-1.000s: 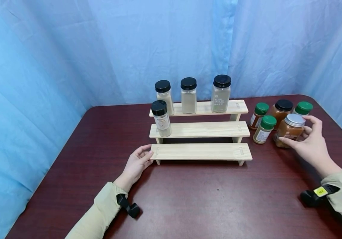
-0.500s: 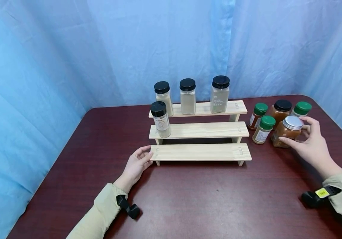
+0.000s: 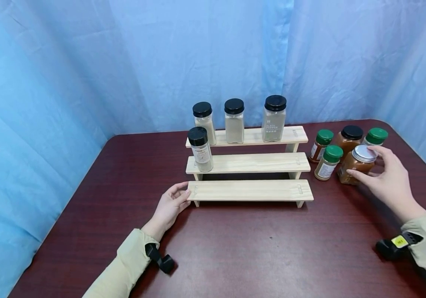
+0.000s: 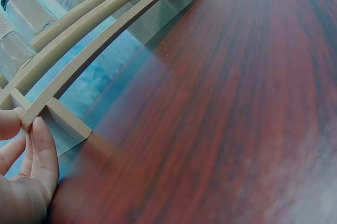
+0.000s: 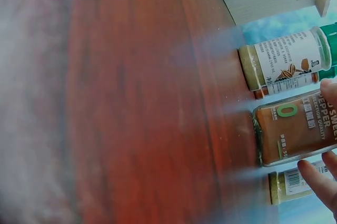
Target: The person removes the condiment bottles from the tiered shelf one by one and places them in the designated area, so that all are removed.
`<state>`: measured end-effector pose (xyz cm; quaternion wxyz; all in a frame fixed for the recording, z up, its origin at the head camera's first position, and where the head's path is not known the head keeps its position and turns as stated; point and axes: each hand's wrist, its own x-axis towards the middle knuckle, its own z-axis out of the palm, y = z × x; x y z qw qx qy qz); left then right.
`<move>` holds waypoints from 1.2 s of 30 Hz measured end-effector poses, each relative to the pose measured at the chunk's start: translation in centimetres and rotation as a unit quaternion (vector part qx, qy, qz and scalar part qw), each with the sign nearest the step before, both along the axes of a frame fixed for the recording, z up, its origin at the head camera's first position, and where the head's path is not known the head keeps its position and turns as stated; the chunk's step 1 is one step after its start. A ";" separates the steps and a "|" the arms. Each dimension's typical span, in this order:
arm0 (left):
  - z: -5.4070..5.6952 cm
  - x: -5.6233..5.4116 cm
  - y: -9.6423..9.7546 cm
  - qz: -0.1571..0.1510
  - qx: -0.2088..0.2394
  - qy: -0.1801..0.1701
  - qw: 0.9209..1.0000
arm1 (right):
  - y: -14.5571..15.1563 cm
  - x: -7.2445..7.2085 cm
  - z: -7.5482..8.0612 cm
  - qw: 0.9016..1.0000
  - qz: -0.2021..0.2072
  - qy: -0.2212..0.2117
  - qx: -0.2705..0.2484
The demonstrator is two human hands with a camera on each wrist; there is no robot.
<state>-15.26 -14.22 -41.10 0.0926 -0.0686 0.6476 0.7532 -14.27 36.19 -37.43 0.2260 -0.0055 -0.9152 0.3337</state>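
A three-tier wooden spice rack (image 3: 250, 190) stands mid-table. My left hand (image 3: 169, 205) pinches the left end of its lowest shelf between thumb and fingers, as the left wrist view also shows. On the right, my right hand (image 3: 391, 182) holds a square spice jar (image 3: 355, 166) of orange-brown powder, thumb on its near side and a finger at its silver lid (image 3: 364, 153). The jar stands upright; the right wrist view shows its label reading "sweet pepper" (image 5: 321, 111). Beside it is a green-capped spice bottle (image 3: 326, 167).
Behind the held jar stand a black-lidded jar (image 3: 348, 142) and two green-capped bottles, one red-brown (image 3: 318, 151). Three black-lidded jars, one marked black pepper (image 3: 273, 124), line the top shelf. A black-capped shaker (image 3: 202, 156) is at the middle shelf's left end. Blue curtains (image 3: 198, 49) surround the table.
My right hand's upper finger has shifted left onto the silver lid of the spice jar, which stays in place. The left hand keeps its pinch on the rack.
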 end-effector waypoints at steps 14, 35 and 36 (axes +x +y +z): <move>-0.2 -0.1 -0.1 -0.002 0.002 0.000 1.000 | 0.2 -0.7 0.5 1.000 -0.003 -0.014 0.025; -0.2 -0.1 -0.1 -0.002 0.005 -0.001 1.000 | -0.1 -0.9 3.1 0.995 0.013 -0.065 0.070; -0.2 -0.1 -0.1 -0.002 0.005 -0.001 1.000 | -0.3 -0.9 3.3 0.995 0.008 -0.064 0.070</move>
